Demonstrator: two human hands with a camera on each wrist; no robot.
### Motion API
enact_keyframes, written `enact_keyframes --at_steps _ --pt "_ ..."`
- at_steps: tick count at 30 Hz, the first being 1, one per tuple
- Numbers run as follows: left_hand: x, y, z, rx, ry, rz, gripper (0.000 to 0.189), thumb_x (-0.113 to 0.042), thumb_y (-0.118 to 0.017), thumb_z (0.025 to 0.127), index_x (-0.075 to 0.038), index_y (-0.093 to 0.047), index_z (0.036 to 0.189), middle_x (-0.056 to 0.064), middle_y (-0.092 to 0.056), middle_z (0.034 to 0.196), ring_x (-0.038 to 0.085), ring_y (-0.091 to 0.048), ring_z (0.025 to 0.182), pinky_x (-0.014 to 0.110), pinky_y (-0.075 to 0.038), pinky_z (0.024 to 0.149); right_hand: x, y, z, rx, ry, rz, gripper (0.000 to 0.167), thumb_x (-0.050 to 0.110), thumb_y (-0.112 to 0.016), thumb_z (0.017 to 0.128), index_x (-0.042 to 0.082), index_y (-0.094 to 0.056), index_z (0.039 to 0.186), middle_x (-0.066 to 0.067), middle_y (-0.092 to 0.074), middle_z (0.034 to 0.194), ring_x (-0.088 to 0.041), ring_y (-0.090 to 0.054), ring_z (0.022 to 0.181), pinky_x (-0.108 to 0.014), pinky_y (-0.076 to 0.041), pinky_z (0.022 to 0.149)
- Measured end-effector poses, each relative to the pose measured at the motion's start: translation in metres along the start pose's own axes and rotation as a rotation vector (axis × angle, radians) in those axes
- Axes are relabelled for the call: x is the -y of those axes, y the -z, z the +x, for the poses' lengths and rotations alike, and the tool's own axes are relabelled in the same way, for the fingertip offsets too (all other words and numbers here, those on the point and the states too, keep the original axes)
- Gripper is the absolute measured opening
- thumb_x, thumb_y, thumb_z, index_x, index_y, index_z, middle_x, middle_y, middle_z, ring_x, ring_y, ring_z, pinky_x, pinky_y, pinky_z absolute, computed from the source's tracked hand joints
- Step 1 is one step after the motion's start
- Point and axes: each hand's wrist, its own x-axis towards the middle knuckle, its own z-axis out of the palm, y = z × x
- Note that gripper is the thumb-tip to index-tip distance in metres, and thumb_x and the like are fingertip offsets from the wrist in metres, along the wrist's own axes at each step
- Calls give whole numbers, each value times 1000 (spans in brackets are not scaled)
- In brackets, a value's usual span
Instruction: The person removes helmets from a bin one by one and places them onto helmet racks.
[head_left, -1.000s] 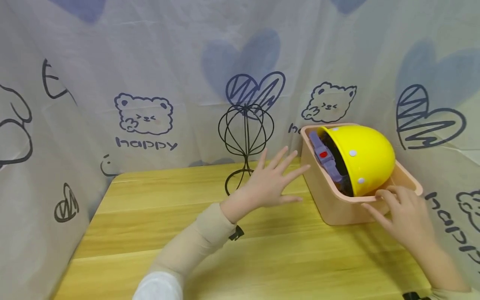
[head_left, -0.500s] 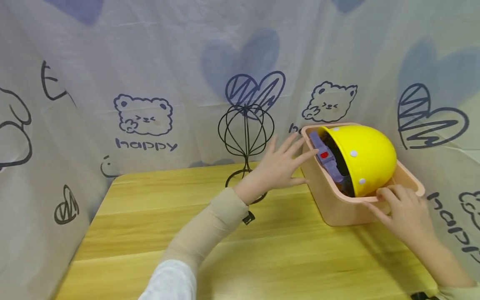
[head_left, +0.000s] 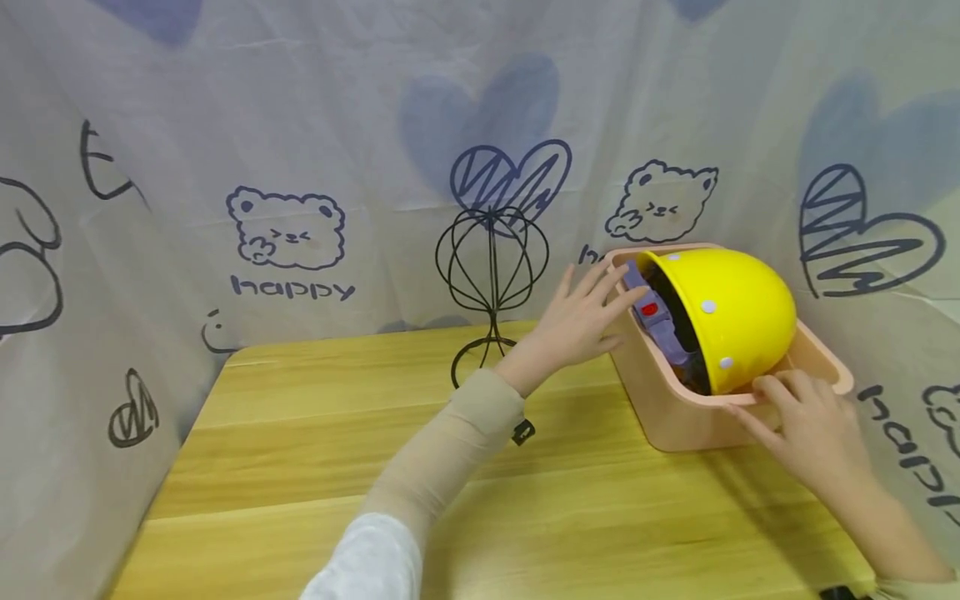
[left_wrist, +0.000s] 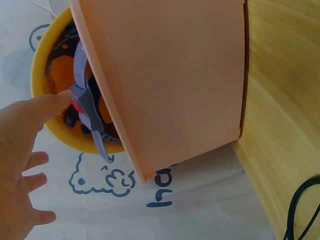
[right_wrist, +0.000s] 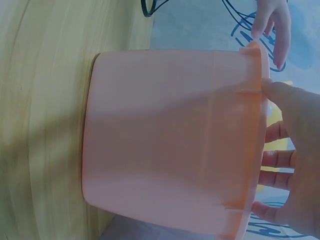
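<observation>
Currently, the left hand (head_left: pixel 572 325) is hovering, fingers spread, beside the lavender strap (head_left: pixel 654 315) of a glossy yellow domed helmet (head_left: pixel 742 317) (contact I cannot tell), which is lying sideways inside a peach-pink plastic bin (head_left: pixel 693 427) at the wooden table's (head_left: pixel 337 433) far right corner. The right hand (head_left: pixel 817 425) is pinching the bin's near rim. A black wire stand (head_left: pixel 492 313) is standing near the far edge, its base partly hidden.

Yellow helmet (head_left: pixel 742 321) on its side in pink bin (head_left: pixel 675 423), lining (head_left: pixel 676 302) apparently dark
</observation>
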Motion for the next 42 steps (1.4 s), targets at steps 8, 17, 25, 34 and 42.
enact_keyframes --at_steps 8,17,25,34,42 --pt "-8 -11 13 -74 7 -4 86 -54 -64 88 -35 -15 156 5 -16 163 26 -8 153 59 -19 119 -1 1 2 -37 61 -17 43 38 -80 73 6 -62 95 -18 -56 91 -35 -52 79 -49 -40 57" --pt "-14 -21 25 -134 -2 -62 87 -41 -67 90 -38 -11 156 6 -13 164 27 -10 153 61 -22 118 -2 1 0 -8 25 -23 45 39 -80 75 4 -61 96 -20 -56 93 -41 -52 81 -53 -41 59" --pt "-14 -24 30 -158 -19 -48 86 -42 -68 89 -38 -14 155 7 -11 164 28 -9 153 60 -23 118 -2 -1 -1 -27 30 -11 44 37 -81 73 5 -60 96 -19 -55 94 -40 -52 81 -53 -41 60" --pt "-13 -27 36 -258 -88 -18 74 -33 -64 92 -35 -24 154 9 -17 163 28 -13 152 60 -24 117 -1 -4 0 -59 41 -7 43 35 -82 72 6 -59 94 -19 -55 93 -40 -51 80 -53 -40 60" --pt "-16 -31 37 -234 -111 -20 72 -34 -63 94 -32 -23 155 7 -16 163 27 -16 151 60 -19 119 -2 -5 -1 -63 44 5 44 37 -81 73 5 -60 94 -19 -55 92 -39 -51 79 -52 -41 63"
